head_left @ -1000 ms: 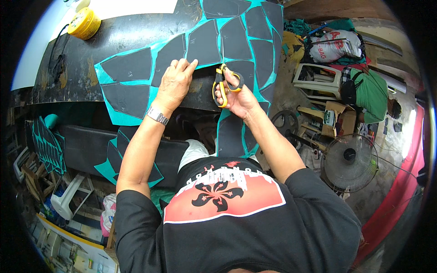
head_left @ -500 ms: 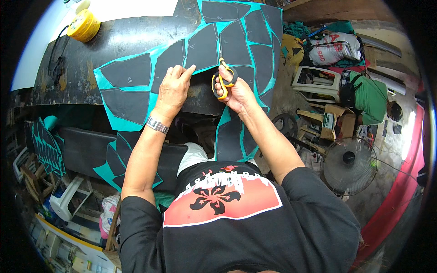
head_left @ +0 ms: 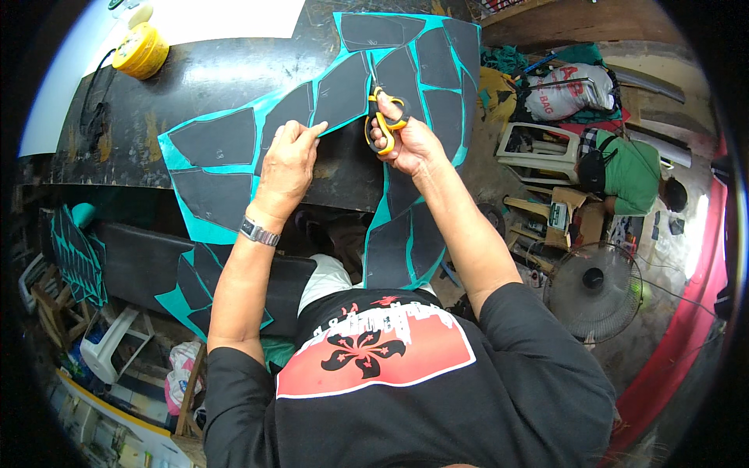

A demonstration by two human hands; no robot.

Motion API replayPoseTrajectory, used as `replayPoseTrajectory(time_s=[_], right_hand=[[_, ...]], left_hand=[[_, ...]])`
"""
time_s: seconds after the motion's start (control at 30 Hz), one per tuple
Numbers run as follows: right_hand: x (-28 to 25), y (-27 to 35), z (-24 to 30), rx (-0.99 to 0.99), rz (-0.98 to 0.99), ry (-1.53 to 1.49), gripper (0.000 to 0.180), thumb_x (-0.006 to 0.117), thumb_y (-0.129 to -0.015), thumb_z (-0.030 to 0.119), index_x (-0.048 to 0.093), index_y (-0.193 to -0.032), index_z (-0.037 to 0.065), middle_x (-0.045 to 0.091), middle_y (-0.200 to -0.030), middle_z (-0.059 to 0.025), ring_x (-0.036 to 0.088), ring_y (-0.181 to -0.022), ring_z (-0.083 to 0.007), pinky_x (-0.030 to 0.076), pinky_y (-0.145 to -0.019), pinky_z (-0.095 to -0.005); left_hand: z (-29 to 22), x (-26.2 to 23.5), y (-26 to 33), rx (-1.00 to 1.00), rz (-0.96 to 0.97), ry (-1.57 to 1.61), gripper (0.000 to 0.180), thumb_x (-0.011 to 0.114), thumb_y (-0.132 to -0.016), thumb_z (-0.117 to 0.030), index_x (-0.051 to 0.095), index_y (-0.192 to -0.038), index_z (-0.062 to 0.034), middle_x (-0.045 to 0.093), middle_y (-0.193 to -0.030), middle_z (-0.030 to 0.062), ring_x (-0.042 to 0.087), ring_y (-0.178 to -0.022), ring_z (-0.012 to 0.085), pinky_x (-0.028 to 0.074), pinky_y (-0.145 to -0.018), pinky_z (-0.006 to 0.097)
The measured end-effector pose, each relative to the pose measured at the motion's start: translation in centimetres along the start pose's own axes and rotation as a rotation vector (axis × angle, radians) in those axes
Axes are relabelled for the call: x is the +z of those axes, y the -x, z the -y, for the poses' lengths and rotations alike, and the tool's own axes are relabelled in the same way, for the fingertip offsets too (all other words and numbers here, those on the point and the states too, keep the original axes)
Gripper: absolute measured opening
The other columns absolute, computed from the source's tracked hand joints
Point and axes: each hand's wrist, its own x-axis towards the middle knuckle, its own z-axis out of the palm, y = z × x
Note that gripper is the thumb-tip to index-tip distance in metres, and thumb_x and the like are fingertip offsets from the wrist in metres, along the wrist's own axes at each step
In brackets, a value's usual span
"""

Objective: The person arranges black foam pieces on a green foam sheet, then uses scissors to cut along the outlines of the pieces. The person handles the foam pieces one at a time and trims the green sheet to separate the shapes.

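Observation:
A large teal sheet (head_left: 178, 146) with black panels outlined in teal lies across the dark table and hangs over its near edge on the right. My left hand (head_left: 287, 168) pinches the near edge of a middle panel between thumb and fingers. In my right hand (head_left: 412, 147) is a pair of scissors (head_left: 400, 110) with black-and-yellow handles, the loops spread apart. Their blades point away from me, in the teal gap between two panels. My right fingers hide part of the handles.
The dark table (head_left: 117, 156) carries a yellow round container (head_left: 140, 51) and a white sheet (head_left: 226, 17). Smaller teal-and-black pieces (head_left: 195, 285) lie to the left. On the right are a standing fan (head_left: 593, 288), a white plastic stool (head_left: 538, 152) and a person in green (head_left: 633, 175).
The scissors' handles have spread wider, and the right hand has turned slightly. My left hand keeps its pinch on the sheet. The whole view has shifted a little.

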Motion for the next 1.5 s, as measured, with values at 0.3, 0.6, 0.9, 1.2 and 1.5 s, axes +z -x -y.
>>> replayPoseTrajectory(time_s=[0.3, 0.6, 0.9, 1.2, 1.5], right_hand=[[-6.8, -1.0, 4.5, 0.205, 0.317, 0.034, 0.050, 0.073, -0.087, 0.052, 0.062, -0.099, 0.005, 0.063, -0.084, -0.0073, 0.063, -0.072, -0.0151, 0.048, -0.054, -0.0245], [-11.0, -8.1, 17.0, 0.270, 0.583, 0.622, 0.081, 0.073, -0.088, 0.046, 0.039, -0.152, 0.010, 0.064, -0.085, -0.0093, 0.058, -0.062, -0.0134, 0.042, -0.049, -0.0215], [-11.7, -12.2, 18.9, 0.362, 0.700, 0.860, 0.097, 0.080, -0.073, 0.060, 0.048, -0.142, 0.002, 0.063, -0.072, -0.0058, 0.058, -0.052, -0.0105, 0.043, -0.044, -0.0195], [-12.5, -12.4, 17.9, 0.366, 0.706, 0.909, 0.087, 0.074, -0.084, 0.055, 0.046, -0.144, 0.000, 0.062, -0.081, -0.0070, 0.059, -0.070, -0.0147, 0.048, -0.060, -0.0261], [-11.9, -12.1, 18.0, 0.327, 0.695, 0.998, 0.052, 0.071, -0.088, 0.054, 0.066, -0.092, 0.003, 0.063, -0.074, -0.0056, 0.057, -0.058, -0.0121, 0.046, -0.051, -0.0244]], left_hand=[[0.9, -2.1, -0.2, -0.096, 0.004, 0.078, 0.024, 0.061, -0.091, -0.001, 0.067, -0.114, -0.0062, 0.052, -0.090, 0.0124, 0.057, -0.086, 0.0310, 0.048, -0.078, 0.042], [-1.0, -1.5, 1.2, -0.118, -0.014, 0.066, 0.033, 0.062, -0.085, 0.008, 0.067, -0.114, -0.0048, 0.053, -0.087, 0.0126, 0.056, -0.083, 0.0300, 0.048, -0.076, 0.040], [-1.5, 1.7, 3.3, -0.135, 0.029, -0.070, 0.035, 0.067, -0.079, 0.005, 0.067, -0.113, -0.0046, 0.056, -0.090, 0.0086, 0.056, -0.086, 0.0263, 0.048, -0.077, 0.037], [-1.8, 6.9, -4.6, -0.042, 0.019, -0.012, 0.062, 0.070, -0.087, -0.039, 0.053, -0.138, -0.0090, 0.054, -0.126, 0.0134, 0.051, -0.120, 0.0326, 0.037, -0.104, 0.044], [0.3, 10.7, -7.5, -0.167, -0.011, -0.380, 0.064, 0.067, -0.088, -0.045, 0.051, -0.145, -0.0205, 0.053, -0.123, 0.0041, 0.049, -0.110, 0.0238, 0.039, -0.095, 0.038]])
